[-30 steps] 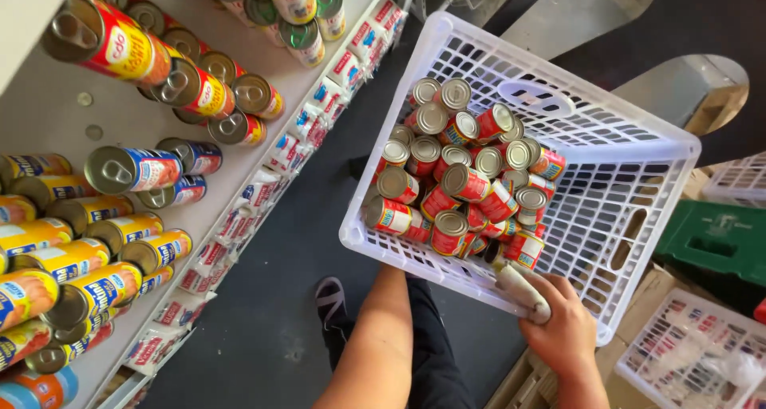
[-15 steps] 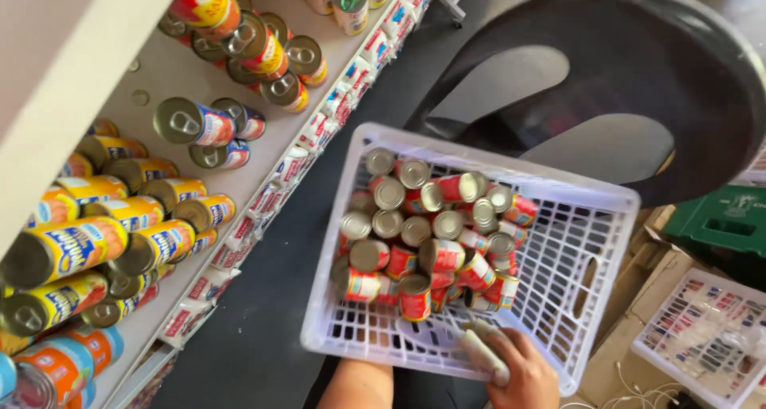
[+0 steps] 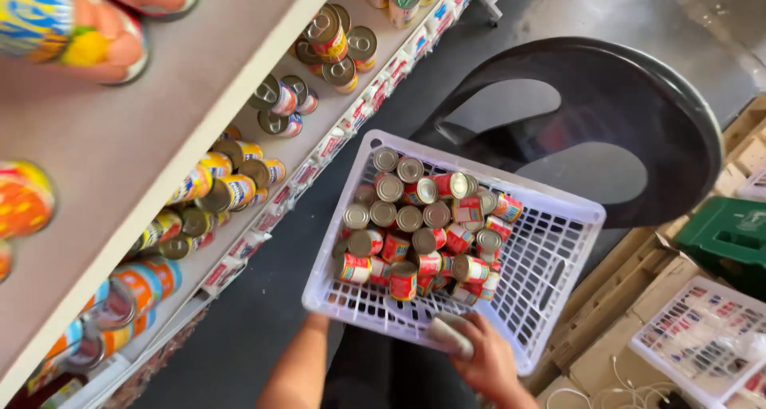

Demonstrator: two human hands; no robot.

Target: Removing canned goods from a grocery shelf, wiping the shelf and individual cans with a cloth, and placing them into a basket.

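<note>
A white lattice plastic basket [image 3: 558, 241] holds several red-labelled tin cans [image 3: 423, 233], some upright and some on their sides. My right hand [image 3: 483, 361] grips the basket's near rim around a whitish handle piece [image 3: 448, 335]. My left forearm [image 3: 299, 369] reaches up to the basket's near left corner. That hand is hidden under the basket, so its grip is not visible. The basket hangs tilted over a black plastic chair [image 3: 638, 114].
Grey shelves [image 3: 159, 122] on the left carry rows of yellow, orange and red cans [image 3: 227, 181] behind a price-tag strip [image 3: 319, 150]. Cardboard boxes [image 3: 622, 297], a green crate [image 3: 730, 237] and another white basket [image 3: 702, 337] stand at the right. The dark floor [image 3: 263, 297] runs between them.
The basket has shifted left and down in view and now sits over the black chair. My right hand has kept its hold on the near rim. More of the upper shelf shows.
</note>
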